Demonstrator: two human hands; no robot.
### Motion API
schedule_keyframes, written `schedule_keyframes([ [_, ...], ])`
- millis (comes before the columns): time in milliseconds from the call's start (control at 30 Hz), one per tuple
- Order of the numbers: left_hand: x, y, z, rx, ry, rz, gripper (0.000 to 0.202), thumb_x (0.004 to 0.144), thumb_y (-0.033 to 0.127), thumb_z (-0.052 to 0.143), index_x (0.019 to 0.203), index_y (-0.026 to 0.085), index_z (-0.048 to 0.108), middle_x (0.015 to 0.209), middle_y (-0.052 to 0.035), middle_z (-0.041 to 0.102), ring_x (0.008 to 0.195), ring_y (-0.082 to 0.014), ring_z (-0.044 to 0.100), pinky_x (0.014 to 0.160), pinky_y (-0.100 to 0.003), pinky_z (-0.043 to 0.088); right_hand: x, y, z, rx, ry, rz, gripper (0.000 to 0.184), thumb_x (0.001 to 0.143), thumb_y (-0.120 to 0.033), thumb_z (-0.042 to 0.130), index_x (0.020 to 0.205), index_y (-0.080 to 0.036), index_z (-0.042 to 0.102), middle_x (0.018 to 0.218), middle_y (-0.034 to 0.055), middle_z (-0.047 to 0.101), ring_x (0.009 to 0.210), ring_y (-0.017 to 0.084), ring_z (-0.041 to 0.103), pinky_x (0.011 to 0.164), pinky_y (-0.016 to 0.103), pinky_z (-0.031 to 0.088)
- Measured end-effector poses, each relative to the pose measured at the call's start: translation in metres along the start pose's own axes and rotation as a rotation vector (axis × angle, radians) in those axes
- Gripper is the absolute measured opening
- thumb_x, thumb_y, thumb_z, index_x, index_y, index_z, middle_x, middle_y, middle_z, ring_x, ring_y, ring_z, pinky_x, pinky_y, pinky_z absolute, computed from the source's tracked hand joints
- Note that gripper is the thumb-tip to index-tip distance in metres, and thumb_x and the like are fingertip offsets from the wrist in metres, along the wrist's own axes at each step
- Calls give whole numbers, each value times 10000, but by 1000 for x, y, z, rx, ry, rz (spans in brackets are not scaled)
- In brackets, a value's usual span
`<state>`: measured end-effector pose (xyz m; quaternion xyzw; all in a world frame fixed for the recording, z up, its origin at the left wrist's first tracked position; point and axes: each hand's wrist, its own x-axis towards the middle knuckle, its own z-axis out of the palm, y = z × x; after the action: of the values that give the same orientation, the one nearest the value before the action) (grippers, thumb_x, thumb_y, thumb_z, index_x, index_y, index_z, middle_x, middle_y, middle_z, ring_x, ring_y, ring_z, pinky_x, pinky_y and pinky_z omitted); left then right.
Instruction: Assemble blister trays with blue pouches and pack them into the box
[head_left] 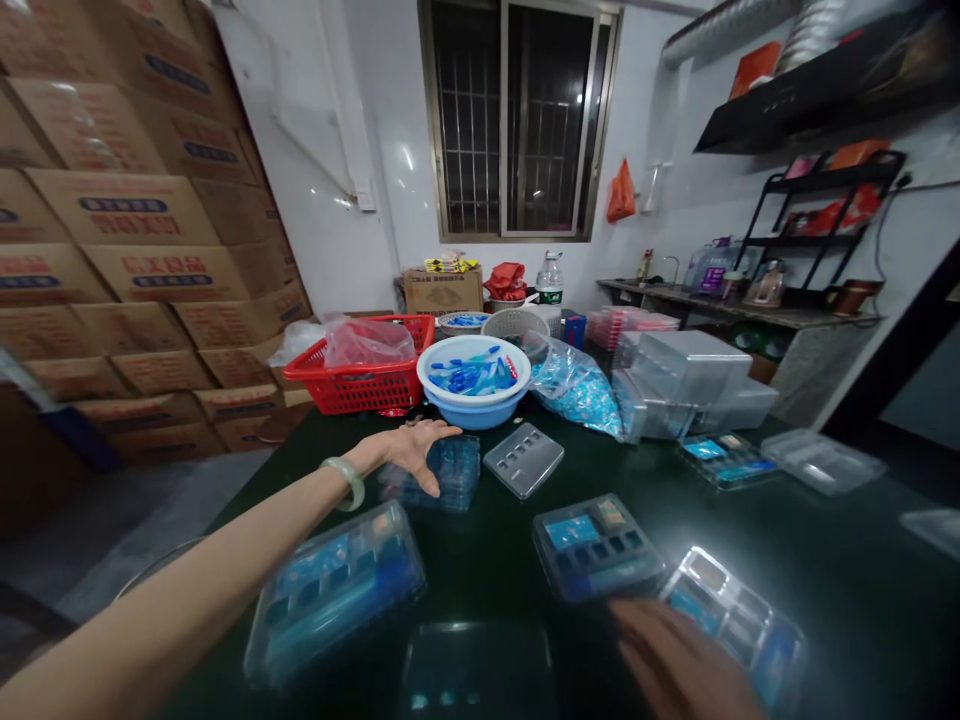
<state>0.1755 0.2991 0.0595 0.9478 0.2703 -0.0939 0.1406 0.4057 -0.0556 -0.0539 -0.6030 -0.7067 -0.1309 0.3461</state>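
Note:
My left hand [411,452], with a pale bangle at its wrist, reaches out over a stack of clear plastic trays [456,478]. Its fingers are spread; I cannot tell whether they touch the stack. My right hand [679,660] is smeared by motion at the lower right, close to a filled clear tray [750,610]. Another filled tray [592,548], holding a blue packet and blue items, lies just beyond it. Below my left forearm sits a filled tray [341,585]. A clear compartmented piece [524,460] lies right of the stack, and a blurred clear tray [476,665] at the near edge.
A white basin [474,345] of blue items is nested in a blue one. Beside it stand a red basket [352,385] and a bag of blue packets [577,390]. Clear boxes [690,365] are stacked on the right. Cartons [142,210] rise at the left.

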Motion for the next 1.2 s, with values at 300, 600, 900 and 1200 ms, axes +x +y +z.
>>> schedule_keyframes([
  [300, 18, -7, 5, 17, -15, 9, 1064, 490, 568, 756, 1391, 281, 268, 1371, -117, 421, 1202, -363, 417, 1012, -518, 285, 132, -38, 109, 962, -268, 523, 273, 818, -262, 495, 1060, -170, 580, 840, 38, 632, 656, 139, 610, 591, 250, 475],
  [600, -5, -3, 26, 174, 257, 84, 944, 633, 443, 667, 1412, 184, 200, 1316, -192, 420, 1193, -380, 382, 1021, -577, 182, 178, -30, 170, 1122, -157, 759, 382, 808, -324, 459, 1151, -158, 486, 715, -6, 562, 543, 106, 581, 421, 177, 375],
  [900, -7, -13, 29, 225, 350, 151, 686, 834, 425, 441, 1404, 127, 204, 1240, -199, 453, 1126, -336, 423, 984, -537, 267, 179, -29, 175, 1124, -124, 725, 277, 793, -365, 521, 938, -157, 632, 558, -45, 498, 437, 80, 472, 402, 188, 334],
  [1200, -18, -17, 36, 234, 457, 251, 804, 759, 464, 541, 1409, 184, 161, 1305, -177, 353, 1146, -342, 361, 958, -513, 303, 215, -30, 167, 1206, -59, 860, 273, 819, -415, 476, 845, -156, 560, 532, -63, 464, 353, 58, 403, 297, 173, 250],
])
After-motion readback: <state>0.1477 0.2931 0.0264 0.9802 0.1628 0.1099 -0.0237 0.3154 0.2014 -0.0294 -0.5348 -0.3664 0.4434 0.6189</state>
